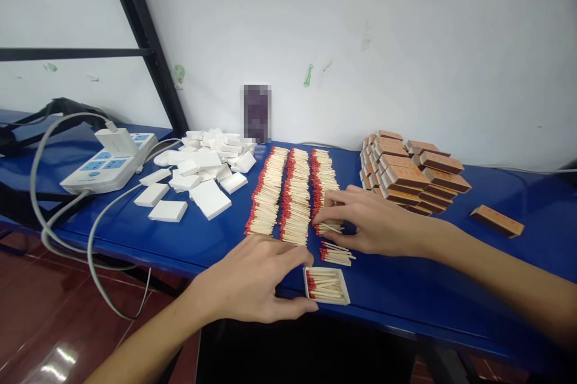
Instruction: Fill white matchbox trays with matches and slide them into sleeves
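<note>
Our left hand [256,279], thumb and finger part-spread, steadies the white tray [345,288] by its left corners at the near edge of the bench [406,279]: light, crushable-looking card, best held by its rims. Next come thin, probably snappable red-tipped matches [295,198] in long rows, our right hand [356,216] curled over the third, its grip hidden from us, then boxy, sharp-edged brown matchboxes [403,173], stacked.

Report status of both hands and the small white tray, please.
Left hand at white tray, matches inside. Right hand at rightmost match row. Small match group lies between right hand and tray.
</note>
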Demonstrator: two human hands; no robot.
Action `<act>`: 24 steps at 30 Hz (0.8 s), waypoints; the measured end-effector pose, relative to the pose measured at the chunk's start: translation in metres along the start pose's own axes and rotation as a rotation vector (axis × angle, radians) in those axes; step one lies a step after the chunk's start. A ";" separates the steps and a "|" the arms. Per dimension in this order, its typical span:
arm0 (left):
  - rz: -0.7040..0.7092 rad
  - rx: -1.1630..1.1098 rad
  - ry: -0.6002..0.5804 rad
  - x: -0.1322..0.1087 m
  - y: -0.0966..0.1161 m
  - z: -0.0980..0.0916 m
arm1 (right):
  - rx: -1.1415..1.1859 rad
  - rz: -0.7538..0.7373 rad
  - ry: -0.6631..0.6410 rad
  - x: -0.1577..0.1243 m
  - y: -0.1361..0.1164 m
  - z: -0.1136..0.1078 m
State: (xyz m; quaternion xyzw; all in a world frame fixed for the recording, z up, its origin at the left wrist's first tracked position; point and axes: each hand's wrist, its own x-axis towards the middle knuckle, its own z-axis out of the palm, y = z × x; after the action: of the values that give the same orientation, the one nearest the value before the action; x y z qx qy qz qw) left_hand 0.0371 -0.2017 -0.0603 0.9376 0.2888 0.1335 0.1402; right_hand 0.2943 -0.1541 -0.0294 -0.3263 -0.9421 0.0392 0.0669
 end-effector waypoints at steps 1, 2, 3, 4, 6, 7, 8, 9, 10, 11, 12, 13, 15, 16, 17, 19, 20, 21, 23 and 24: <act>0.000 0.000 0.002 0.000 0.000 0.000 | 0.000 0.002 0.002 0.000 0.000 0.000; 0.000 0.001 0.002 0.000 0.000 0.001 | 0.001 0.002 0.007 0.000 0.000 0.000; 0.001 0.002 0.004 -0.001 0.000 0.001 | 0.005 0.001 0.014 -0.001 0.000 0.000; 0.002 0.002 0.006 -0.001 0.000 0.001 | 0.010 -0.002 0.023 -0.001 0.001 0.000; 0.005 0.000 0.010 -0.001 0.000 0.001 | 0.021 -0.011 0.045 -0.003 0.002 0.002; 0.005 0.000 0.010 -0.001 0.000 0.001 | 0.025 -0.015 0.059 -0.004 0.003 0.002; 0.004 -0.001 0.008 0.000 0.000 0.001 | 0.028 -0.018 0.073 -0.006 0.004 0.003; 0.002 -0.001 0.007 0.000 0.000 0.001 | 0.031 -0.018 0.087 -0.008 0.005 0.005; 0.001 -0.002 0.005 0.000 0.000 0.001 | 0.036 -0.016 0.101 -0.010 0.005 0.006; 0.001 -0.002 0.002 0.000 0.000 0.000 | 0.043 -0.012 0.114 -0.013 0.006 0.007; 0.003 -0.003 0.001 0.000 0.000 0.000 | 0.050 -0.005 0.128 -0.015 0.007 0.008; 0.005 -0.005 0.000 0.000 0.000 0.000 | 0.054 0.003 0.141 -0.017 0.008 0.009; 0.007 -0.008 -0.001 -0.001 0.000 0.000 | 0.053 0.014 0.169 -0.020 0.010 0.010; 0.007 -0.010 -0.004 -0.001 0.001 0.000 | 0.049 0.016 0.183 -0.022 0.011 0.010; 0.004 -0.010 -0.005 -0.001 0.001 0.000 | 0.045 0.017 0.196 -0.023 0.012 0.011; 0.000 -0.011 -0.007 -0.001 0.001 0.000 | 0.043 0.022 0.215 -0.024 0.013 0.011; 0.000 -0.011 -0.007 -0.001 0.001 0.000 | 0.047 0.026 0.220 -0.025 0.014 0.012; 0.002 -0.011 -0.006 -0.001 0.001 0.000 | 0.051 0.029 0.221 -0.025 0.015 0.012; 0.001 -0.014 -0.003 0.000 0.001 0.000 | 0.050 0.035 0.223 -0.026 0.016 0.013; -0.001 -0.016 -0.004 0.001 0.001 0.000 | 0.048 0.035 0.226 -0.026 0.016 0.014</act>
State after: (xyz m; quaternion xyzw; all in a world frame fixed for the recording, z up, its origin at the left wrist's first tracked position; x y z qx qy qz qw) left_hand 0.0380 -0.2022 -0.0594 0.9365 0.2881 0.1337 0.1483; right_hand 0.3223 -0.1586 -0.0475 -0.3435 -0.9214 0.0258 0.1797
